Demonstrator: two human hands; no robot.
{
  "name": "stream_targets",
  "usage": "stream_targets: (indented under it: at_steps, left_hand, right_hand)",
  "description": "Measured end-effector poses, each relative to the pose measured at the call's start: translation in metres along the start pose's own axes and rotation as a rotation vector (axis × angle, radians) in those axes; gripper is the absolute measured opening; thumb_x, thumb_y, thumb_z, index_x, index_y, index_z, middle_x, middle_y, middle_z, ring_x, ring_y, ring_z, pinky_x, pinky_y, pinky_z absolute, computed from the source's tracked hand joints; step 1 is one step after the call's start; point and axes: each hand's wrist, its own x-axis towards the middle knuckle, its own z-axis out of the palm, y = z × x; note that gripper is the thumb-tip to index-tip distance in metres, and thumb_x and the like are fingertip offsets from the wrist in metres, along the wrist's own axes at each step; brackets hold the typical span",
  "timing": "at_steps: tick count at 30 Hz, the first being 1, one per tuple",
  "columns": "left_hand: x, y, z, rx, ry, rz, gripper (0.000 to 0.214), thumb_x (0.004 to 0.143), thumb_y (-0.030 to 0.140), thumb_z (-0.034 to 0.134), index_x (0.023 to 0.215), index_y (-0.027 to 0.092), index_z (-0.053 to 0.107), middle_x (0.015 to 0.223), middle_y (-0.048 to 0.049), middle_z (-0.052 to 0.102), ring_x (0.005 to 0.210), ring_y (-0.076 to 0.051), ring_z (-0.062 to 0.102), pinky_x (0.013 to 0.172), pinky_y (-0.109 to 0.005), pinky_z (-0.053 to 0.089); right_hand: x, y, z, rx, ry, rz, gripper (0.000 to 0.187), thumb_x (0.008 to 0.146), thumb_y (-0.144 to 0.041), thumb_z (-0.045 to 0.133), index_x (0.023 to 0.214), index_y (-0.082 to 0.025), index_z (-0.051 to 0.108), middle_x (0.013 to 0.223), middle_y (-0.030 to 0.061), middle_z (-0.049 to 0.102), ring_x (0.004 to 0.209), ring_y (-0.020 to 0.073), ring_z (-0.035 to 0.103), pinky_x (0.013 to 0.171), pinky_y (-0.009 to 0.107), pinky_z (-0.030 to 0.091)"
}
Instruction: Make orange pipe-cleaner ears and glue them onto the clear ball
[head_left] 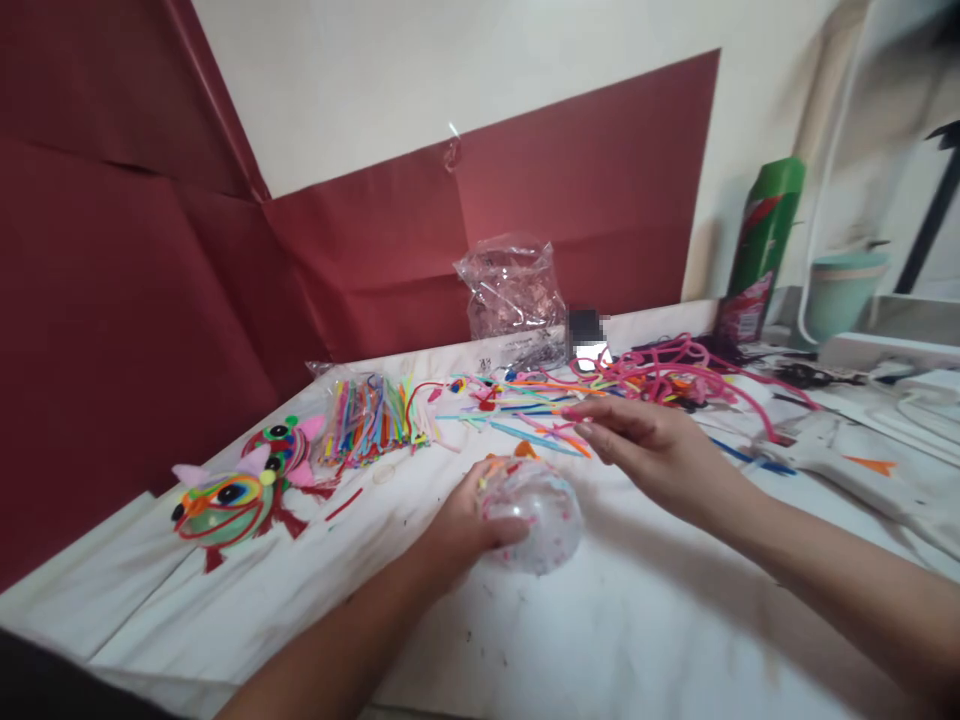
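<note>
My left hand (466,512) is wrapped round the side of a clear plastic ball (551,522) with small coloured specks, low over the white table. An orange piece and other coloured bits show at the ball's far side. To the right and a little above, my right hand (660,450) has thumb and fingers pinched together. A bit of pink shows at its fingertips, too small to name. Loose pipe cleaners (536,437) in blue, orange and pink lie just beyond the hands.
Two decorated ball creatures (225,510) stand at the left beside a bag of pipe cleaners (375,420). A clear plastic bag (514,295) leans at the back. Tangled pink cord (690,365), a white glue gun (832,450) and a green bottle (765,240) are at the right.
</note>
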Motion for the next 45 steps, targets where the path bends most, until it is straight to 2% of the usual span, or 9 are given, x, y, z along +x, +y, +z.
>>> stream_targets:
  at_steps: [3,10,14,21,25,30,36,39,45]
  left_hand:
    - [0.000,0.002,-0.003,-0.011,0.141,-0.026,0.072,0.055,0.028,0.078,0.118,0.018,0.044,0.114,-0.0111,0.058,0.105,-0.029,0.054,0.084,-0.037,0.044]
    - [-0.004,0.006,-0.003,0.134,0.248,-0.100,0.094,0.048,0.032,0.081,0.127,0.017,0.032,0.120,-0.0147,0.052,0.104,-0.029,0.054,0.081,-0.039,0.046]
    - [-0.005,0.004,-0.003,0.262,0.248,-0.086,0.097,0.048,0.031,0.081,0.130,0.020,0.030,0.122,-0.0137,0.051,0.103,-0.030,0.054,0.080,-0.040,0.048]
    - [-0.005,0.000,-0.006,0.524,0.225,0.051,0.095,0.045,0.031,0.082,0.127,0.018,0.037,0.132,-0.0139,0.042,0.120,-0.031,0.041,0.100,-0.044,0.035]
    - [-0.004,-0.003,-0.006,0.535,0.243,0.065,0.096,0.044,0.031,0.082,0.128,0.020,0.037,0.131,-0.0131,0.042,0.121,-0.032,0.040,0.101,-0.045,0.034]
    - [-0.004,-0.008,-0.008,0.556,0.243,0.092,0.100,0.043,0.033,0.083,0.129,0.017,0.036,0.132,-0.0145,0.040,0.121,-0.032,0.040,0.102,-0.047,0.032]
    - [-0.004,-0.008,-0.009,0.561,0.239,0.108,0.099,0.042,0.034,0.082,0.129,0.017,0.037,0.132,-0.0147,0.041,0.121,-0.033,0.039,0.102,-0.047,0.032]
    - [-0.004,-0.006,-0.008,0.533,0.237,0.097,0.100,0.042,0.034,0.083,0.129,0.017,0.037,0.132,-0.0149,0.041,0.121,-0.033,0.039,0.102,-0.047,0.032]
    - [-0.003,-0.003,-0.009,0.509,0.235,0.054,0.101,0.043,0.036,0.082,0.130,0.017,0.035,0.130,-0.0149,0.043,0.120,-0.032,0.041,0.101,-0.046,0.033]
  right_hand:
    - [-0.003,0.003,0.002,-0.146,-0.015,-0.085,0.025,0.079,-0.038,0.051,0.088,-0.020,0.065,0.059,0.0026,0.060,0.049,0.0148,0.051,0.045,0.026,0.038]
    - [-0.016,0.010,0.017,-0.294,-0.117,-0.352,0.020,0.084,-0.022,0.045,0.092,-0.019,0.063,0.082,0.0050,0.071,0.070,0.0167,0.066,0.060,0.026,0.050]
    - [-0.016,0.011,0.024,-0.342,-0.086,-0.357,0.015,0.083,-0.020,0.047,0.082,-0.018,0.062,0.069,0.0025,0.068,0.059,0.0142,0.063,0.052,0.023,0.049]
    - [-0.022,0.015,0.032,-0.304,-0.080,-0.373,0.013,0.081,-0.016,0.049,0.084,-0.018,0.061,0.070,0.0012,0.067,0.057,0.0117,0.062,0.051,0.020,0.048]
    - [-0.027,0.016,0.036,-0.339,-0.089,-0.430,0.014,0.082,-0.015,0.047,0.079,-0.017,0.060,0.062,0.0007,0.061,0.052,0.0116,0.058,0.047,0.021,0.044]
    - [-0.028,0.019,0.039,-0.341,-0.144,-0.482,0.017,0.085,-0.014,0.044,0.090,-0.016,0.060,0.074,0.0044,0.061,0.063,0.0124,0.060,0.055,0.022,0.048]
    - [-0.029,0.020,0.041,-0.331,-0.092,-0.454,0.011,0.085,-0.015,0.046,0.086,-0.019,0.056,0.073,0.0034,0.061,0.065,0.0139,0.060,0.055,0.024,0.048]
    - [-0.027,0.017,0.039,-0.303,-0.091,-0.447,0.015,0.086,-0.015,0.046,0.096,-0.019,0.056,0.080,0.0048,0.064,0.071,0.0148,0.062,0.059,0.024,0.049]
    - [-0.021,0.010,0.033,-0.187,-0.214,-0.351,0.015,0.087,-0.018,0.044,0.085,-0.020,0.058,0.078,0.0039,0.061,0.072,0.0145,0.059,0.062,0.025,0.048]
